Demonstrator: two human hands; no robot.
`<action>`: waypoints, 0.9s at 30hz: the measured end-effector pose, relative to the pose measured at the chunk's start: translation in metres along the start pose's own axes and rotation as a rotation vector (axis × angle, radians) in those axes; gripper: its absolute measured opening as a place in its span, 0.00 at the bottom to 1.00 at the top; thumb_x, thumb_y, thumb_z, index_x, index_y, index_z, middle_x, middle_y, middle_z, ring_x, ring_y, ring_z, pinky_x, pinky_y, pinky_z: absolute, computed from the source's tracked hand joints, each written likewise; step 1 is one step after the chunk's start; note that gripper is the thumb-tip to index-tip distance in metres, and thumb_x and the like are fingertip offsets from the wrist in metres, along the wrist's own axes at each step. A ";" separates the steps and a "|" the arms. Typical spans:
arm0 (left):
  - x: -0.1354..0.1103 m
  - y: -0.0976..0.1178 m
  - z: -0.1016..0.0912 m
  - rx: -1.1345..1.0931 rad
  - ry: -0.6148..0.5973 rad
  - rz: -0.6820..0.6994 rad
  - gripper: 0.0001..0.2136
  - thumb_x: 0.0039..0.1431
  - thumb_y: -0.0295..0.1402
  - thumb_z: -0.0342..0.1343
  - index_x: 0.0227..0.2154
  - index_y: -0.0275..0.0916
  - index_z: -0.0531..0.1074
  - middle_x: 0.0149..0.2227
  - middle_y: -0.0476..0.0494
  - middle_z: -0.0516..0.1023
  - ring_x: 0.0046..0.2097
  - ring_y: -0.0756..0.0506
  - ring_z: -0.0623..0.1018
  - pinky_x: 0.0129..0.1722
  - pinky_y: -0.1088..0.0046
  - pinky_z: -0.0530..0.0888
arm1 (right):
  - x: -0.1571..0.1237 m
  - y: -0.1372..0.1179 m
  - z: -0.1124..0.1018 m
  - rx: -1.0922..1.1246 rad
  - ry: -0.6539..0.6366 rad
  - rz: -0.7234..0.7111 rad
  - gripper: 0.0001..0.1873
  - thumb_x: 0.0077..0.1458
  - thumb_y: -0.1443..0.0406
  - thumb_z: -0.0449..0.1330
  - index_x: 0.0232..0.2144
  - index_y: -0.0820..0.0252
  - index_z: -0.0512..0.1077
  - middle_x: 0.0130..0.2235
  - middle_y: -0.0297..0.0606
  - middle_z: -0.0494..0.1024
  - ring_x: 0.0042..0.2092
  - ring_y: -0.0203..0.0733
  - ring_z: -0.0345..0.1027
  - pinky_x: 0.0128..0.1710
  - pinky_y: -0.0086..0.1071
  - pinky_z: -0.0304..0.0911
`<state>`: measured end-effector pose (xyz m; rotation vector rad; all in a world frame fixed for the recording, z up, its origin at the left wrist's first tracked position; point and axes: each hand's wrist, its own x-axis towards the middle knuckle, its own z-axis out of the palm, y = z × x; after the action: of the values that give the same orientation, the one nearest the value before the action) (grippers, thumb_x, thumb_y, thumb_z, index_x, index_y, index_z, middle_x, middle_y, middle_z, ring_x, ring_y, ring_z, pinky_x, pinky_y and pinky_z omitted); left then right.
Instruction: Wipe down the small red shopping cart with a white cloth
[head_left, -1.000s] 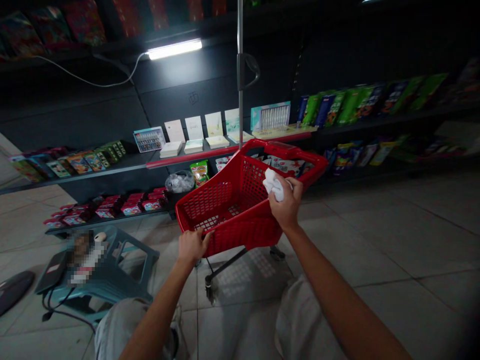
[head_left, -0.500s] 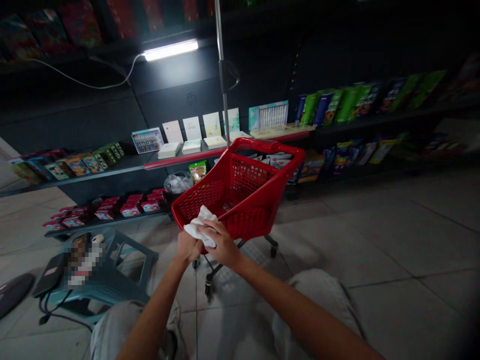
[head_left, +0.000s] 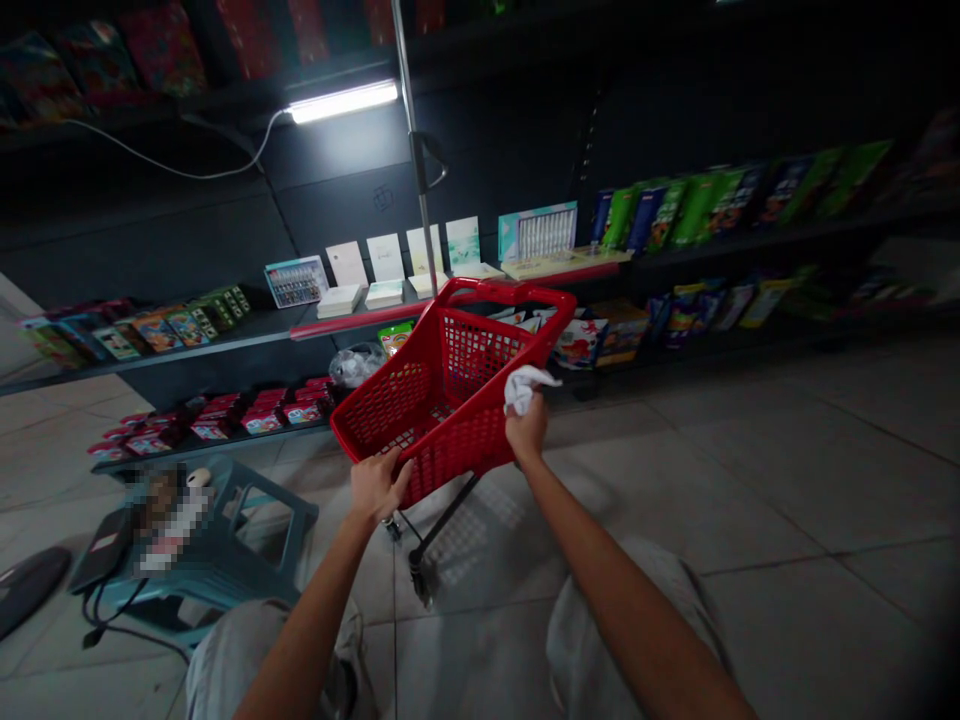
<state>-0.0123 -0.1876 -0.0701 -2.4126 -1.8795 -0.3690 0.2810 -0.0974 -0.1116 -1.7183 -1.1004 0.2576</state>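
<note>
A red plastic shopping cart (head_left: pixel 420 390) with a perforated basket stands in front of me on dark wheeled legs. My left hand (head_left: pixel 379 487) grips the near left rim of its basket, fingers over the edge. At the basket's right outer side is my right hand (head_left: pixel 527 428), closed around a crumpled white cloth (head_left: pixel 523 388). The cloth bunches above the fingers, with one end sticking out to the right. It lies near or against the red wall; the exact contact I cannot tell.
Behind the cart runs a dark shelf with a red edge strip (head_left: pixel 352 318), bearing booklets (head_left: pixel 385 260), boxes and green snack bags (head_left: pixel 694 208). A metal pole (head_left: pixel 412 130) rises behind the basket. To my left stands a blue-grey stool (head_left: pixel 247 570) with items and cables on it.
My right hand has moved the cloth from the near left rim to the basket's right side. My left hand stays at the rim. The cart's handle and the pole have shifted left.
</note>
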 end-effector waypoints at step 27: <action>-0.001 -0.005 0.001 0.012 0.029 -0.025 0.24 0.73 0.47 0.34 0.34 0.43 0.72 0.35 0.44 0.81 0.38 0.46 0.78 0.38 0.72 0.63 | -0.034 0.019 -0.007 -0.318 -0.178 -0.118 0.19 0.62 0.65 0.52 0.55 0.59 0.70 0.53 0.50 0.75 0.55 0.52 0.68 0.50 0.39 0.66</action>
<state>-0.0176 -0.1866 -0.0714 -2.3646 -1.8962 -0.3910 0.2770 -0.1286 -0.1348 -1.9283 -1.4292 0.1702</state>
